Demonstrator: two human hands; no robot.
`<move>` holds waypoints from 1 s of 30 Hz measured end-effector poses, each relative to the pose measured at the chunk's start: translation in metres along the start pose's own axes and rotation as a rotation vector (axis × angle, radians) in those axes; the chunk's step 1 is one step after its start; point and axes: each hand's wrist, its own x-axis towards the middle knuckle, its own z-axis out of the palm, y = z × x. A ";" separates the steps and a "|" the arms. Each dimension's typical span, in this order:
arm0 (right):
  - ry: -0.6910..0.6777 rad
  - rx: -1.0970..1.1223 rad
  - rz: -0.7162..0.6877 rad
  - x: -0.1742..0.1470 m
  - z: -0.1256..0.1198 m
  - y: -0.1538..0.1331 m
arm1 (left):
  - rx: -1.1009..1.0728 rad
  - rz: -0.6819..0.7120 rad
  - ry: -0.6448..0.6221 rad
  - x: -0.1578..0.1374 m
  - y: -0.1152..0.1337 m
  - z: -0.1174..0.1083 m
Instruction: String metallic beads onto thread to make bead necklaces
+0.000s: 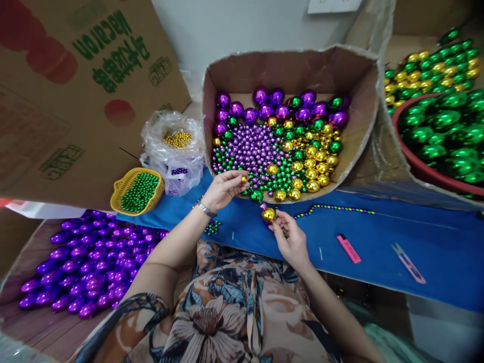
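My left hand pinches a small gold bead at the front rim of the cardboard box. Lower and to the right, my right hand has its fingers closed on a large gold ball bead. A large green ball bead and a small purple bead sit between the two hands, seemingly on one strand. The cardboard box in front holds purple, green and gold beads of several sizes. A thin beaded string runs rightward over the blue cloth, ending in bare thread.
Pink scissors-like snips and a pink marker-like item lie on the blue cloth. A yellow basket of green beads and plastic bags stand left. Purple beads fill a lower-left box; a red tub is right.
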 end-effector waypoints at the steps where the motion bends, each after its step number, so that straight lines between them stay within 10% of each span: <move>1: 0.000 -0.004 0.002 0.000 -0.001 0.000 | 0.003 0.005 -0.006 -0.001 -0.001 0.000; 14: -0.022 -0.206 -0.111 -0.001 -0.005 -0.006 | 0.260 0.194 -0.053 -0.013 0.004 -0.005; 23: 0.028 -0.339 -0.197 -0.029 0.035 0.004 | 0.550 0.133 -0.117 -0.045 -0.011 -0.023; 30: -0.064 -0.429 -0.240 -0.031 0.027 0.012 | 0.813 0.440 -0.114 -0.065 -0.014 -0.013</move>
